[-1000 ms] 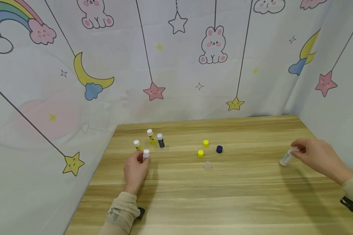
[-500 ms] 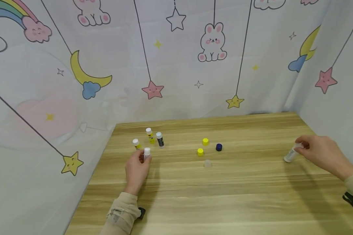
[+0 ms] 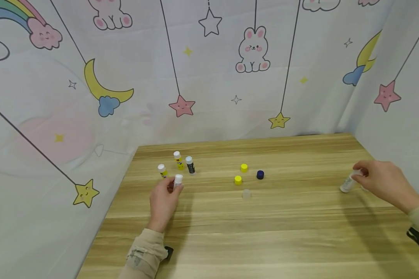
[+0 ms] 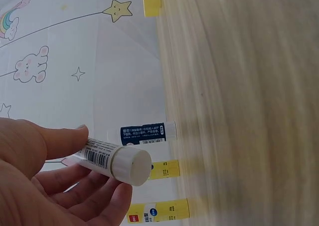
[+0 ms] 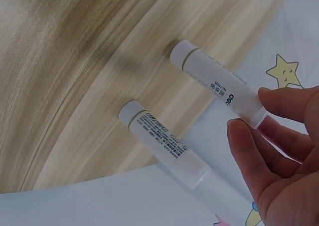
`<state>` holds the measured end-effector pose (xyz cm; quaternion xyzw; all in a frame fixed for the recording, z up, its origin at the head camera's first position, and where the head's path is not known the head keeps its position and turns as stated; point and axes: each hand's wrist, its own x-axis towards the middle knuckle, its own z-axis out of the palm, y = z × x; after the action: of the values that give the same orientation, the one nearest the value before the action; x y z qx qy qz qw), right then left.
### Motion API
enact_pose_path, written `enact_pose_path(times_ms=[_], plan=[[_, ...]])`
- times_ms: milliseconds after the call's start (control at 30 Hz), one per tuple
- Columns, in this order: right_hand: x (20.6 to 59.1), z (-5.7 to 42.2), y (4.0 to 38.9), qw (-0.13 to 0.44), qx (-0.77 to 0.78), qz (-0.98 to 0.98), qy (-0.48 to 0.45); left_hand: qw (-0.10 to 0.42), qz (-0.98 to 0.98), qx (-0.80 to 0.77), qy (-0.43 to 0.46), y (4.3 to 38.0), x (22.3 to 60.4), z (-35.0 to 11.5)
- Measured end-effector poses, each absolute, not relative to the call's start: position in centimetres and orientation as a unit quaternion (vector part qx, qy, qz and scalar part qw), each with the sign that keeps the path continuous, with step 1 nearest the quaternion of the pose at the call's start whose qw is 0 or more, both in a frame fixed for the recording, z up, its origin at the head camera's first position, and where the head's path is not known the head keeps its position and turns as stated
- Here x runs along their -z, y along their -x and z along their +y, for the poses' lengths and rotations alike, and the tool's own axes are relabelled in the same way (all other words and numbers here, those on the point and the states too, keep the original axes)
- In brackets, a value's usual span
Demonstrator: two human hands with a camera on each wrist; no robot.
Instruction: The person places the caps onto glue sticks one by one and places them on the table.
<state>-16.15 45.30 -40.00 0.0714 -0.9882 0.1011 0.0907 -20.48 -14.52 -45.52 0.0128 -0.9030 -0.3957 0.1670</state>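
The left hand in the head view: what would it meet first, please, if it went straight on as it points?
Probably the glue stick with the dark label, standing beyond the white stick the left hand holds. Depth is unclear, so it might pass just beside it.

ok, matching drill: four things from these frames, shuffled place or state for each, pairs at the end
Column 1
1. right hand
2. clear cap
3. dark blue cap
4. black-labelled stick

Column 2
A. farthest right of the loose caps in the head view
B. upright near two yellow-labelled sticks
C. pinching a white stick
D. lowest of the loose caps in the head view

Pairs: 1-C, 2-D, 3-A, 4-B
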Motion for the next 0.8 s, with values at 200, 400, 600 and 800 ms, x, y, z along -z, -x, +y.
enact_pose_path(times_ms=[200, 400, 600, 800], plan=[[40.2, 45.5, 16.2, 0.084, -0.100, -0.990, -0.062, 0.162, -0.898, 0.408, -0.011, 20.2, 45.3, -14.3], [40.4, 45.7, 16.1, 0.087, -0.091, -0.990, -0.056, 0.171, -0.892, 0.418, 0.005, 20.1, 45.1, -14.1], [40.6, 45.8, 16.1, 0.097, -0.088, -0.990, -0.054, 0.173, -0.887, 0.428, 0.021, 19.8, 44.7, -13.8], [40.8, 45.9, 16.2, 0.094, -0.091, -0.990, -0.045, 0.175, -0.886, 0.428, 0.029, 19.5, 44.3, -13.6]])
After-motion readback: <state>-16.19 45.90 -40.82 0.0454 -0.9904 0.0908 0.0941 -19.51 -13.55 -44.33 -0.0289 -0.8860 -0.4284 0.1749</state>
